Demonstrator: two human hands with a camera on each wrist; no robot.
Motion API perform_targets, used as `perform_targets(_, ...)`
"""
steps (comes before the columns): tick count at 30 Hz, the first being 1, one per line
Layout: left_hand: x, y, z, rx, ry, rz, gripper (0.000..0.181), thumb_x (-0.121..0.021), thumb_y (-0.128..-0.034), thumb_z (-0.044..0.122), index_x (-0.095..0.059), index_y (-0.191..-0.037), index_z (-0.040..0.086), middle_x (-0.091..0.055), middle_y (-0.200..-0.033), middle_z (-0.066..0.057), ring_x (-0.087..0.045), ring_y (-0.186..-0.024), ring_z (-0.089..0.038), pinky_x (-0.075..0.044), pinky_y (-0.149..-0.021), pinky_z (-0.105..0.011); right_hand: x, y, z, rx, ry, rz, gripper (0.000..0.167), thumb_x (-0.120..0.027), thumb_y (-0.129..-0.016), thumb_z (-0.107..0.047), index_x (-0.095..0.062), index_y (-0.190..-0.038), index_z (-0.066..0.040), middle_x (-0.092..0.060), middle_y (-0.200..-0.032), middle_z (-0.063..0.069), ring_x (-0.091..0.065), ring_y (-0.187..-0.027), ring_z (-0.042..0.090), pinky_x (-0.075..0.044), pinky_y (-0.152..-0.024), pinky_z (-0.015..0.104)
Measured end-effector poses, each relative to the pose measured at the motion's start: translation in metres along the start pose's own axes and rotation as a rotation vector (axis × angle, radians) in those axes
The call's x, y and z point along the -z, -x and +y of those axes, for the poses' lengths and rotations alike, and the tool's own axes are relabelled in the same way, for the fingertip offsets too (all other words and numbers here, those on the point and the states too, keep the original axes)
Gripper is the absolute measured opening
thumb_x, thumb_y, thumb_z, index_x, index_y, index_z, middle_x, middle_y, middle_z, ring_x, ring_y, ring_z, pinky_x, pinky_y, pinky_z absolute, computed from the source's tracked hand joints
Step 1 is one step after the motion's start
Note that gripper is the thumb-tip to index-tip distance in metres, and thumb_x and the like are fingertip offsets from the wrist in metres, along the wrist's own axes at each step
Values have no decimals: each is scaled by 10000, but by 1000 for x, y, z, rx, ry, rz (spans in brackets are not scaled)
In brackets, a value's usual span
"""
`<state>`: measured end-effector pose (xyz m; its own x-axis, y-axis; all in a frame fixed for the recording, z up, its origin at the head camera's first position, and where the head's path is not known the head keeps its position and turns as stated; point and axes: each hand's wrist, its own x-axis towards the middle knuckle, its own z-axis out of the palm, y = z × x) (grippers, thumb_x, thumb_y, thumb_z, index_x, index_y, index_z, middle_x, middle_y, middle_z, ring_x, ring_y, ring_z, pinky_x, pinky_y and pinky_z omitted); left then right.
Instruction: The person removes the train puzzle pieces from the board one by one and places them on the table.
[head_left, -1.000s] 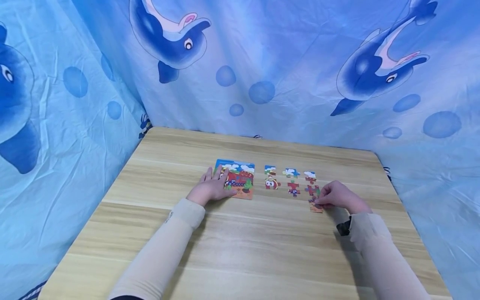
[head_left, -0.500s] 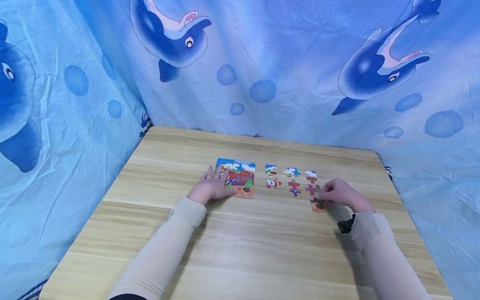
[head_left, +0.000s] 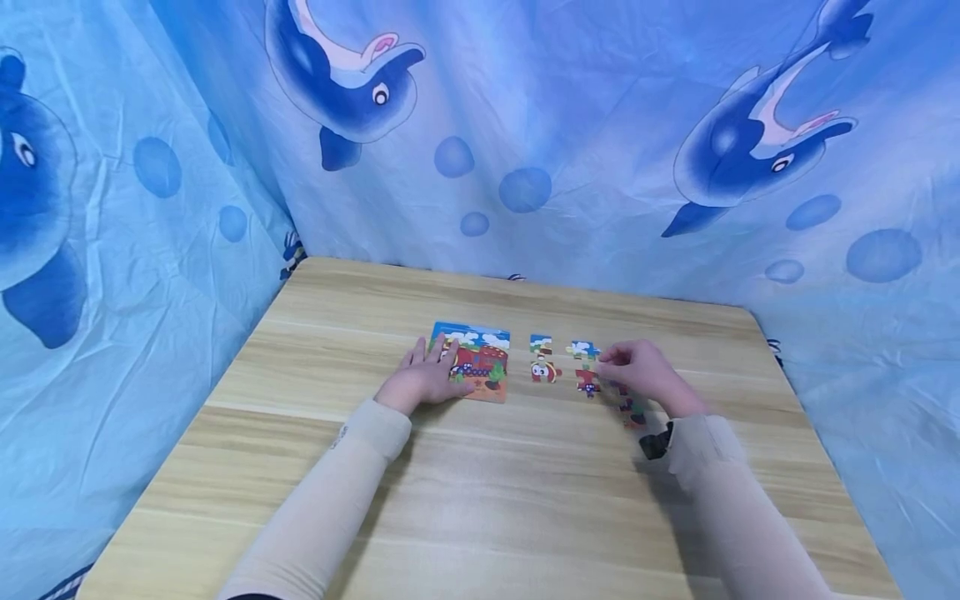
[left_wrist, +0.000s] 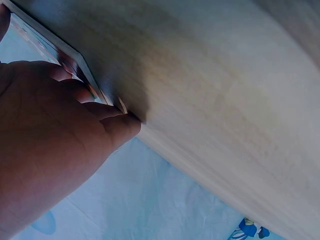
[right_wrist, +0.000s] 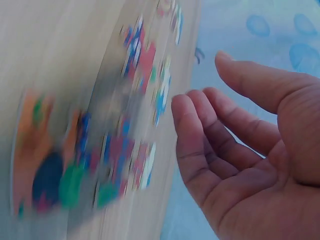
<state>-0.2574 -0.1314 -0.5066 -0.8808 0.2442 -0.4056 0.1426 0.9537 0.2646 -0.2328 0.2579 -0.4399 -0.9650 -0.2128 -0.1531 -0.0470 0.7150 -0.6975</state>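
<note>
A square picture puzzle with sky, clouds and a red shape lies on the table, left of several loose pieces. My left hand rests on its left part with fingers spread; the left wrist view shows the fingers along its edge. My right hand hovers over the right-hand column of pieces, its fingertips close to a cloud piece. In the right wrist view, thumb and fingers stand apart with nothing between them. A red piece and an orange-bottomed corner piece lie below; the hand hides the column's upper part.
Left of the red piece lie an eyed face piece and a blue-topped piece. The wooden table meets a dolphin-printed cloth behind it. A black band sits on the right wrist.
My right hand has left the corner piece at the lower right and moved up and left toward the cloud piece. The left hand stays in place.
</note>
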Motion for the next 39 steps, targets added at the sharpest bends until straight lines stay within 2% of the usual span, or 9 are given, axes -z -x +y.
perform_targets(5, 0, 3, 1, 0, 3, 6, 1034, -425, -896, 822, 35, -1643, 274, 147, -1680, -41, 190, -1495, -374, 51, -1187, -548, -21, -11, -21, 77, -17, 24, 306, -743, -958, -189, -715, -1181, 18, -722, -1009, 78, -668, -925, 248, -547, -796, 422)
perform_targets(11, 0, 2, 2, 2, 5, 2, 1031, -432, -894, 822, 42, -1640, 291, 158, -1679, -32, 195, -1494, -373, 49, -1187, -550, -46, -22, -41, 129, -50, -19, 324, -754, -946, -167, -709, -1206, 22, -716, -1005, 47, -660, -933, 214, -549, -791, 387)
perform_targets(17, -1, 1, 2, 4, 2, 8, 1030, -428, -893, 825, 45, -1639, 296, 165, -1677, -28, 201, -1492, -373, 54, -1186, -553, -67, -28, -60, 145, -50, -57, 325, -770, -935, -159, -719, -1214, 1, -710, -1007, 27, -658, -942, 195, -551, -833, 391)
perform_targets(24, -1, 2, 2, 8, -1, 4, 1036, -417, -885, 838, 54, -1635, 300, 171, -1674, -28, 194, -1493, -372, 48, -1187, -550, -86, -37, -76, 158, -47, -95, 373, -782, -927, -163, -698, -1248, 5, -699, -1093, 81, -639, -995, 195, -534, -889, 400)
perform_targets(32, -1, 4, 2, 5, 12, 12, 1050, -408, -874, 853, 56, -1635, 297, 171, -1672, -37, 194, -1490, -378, 48, -1183, -562, -103, -40, -94, 148, -31, -130, 400, -856, -856, -195, -727, -1200, -38, -707, -1090, 77, -643, -967, 172, -543, -858, 378)
perform_targets(39, -2, 0, -1, -7, 13, 16, 1064, -429, -870, 850, 35, -1641, 283, 170, -1671, -48, 185, -1489, -393, 56, -1183, -554, -112, -45, -98, 163, 11, -169, 423, -871, -836, -198, -726, -1199, -38, -692, -1105, 75, -635, -986, 194, -537, -872, 385)
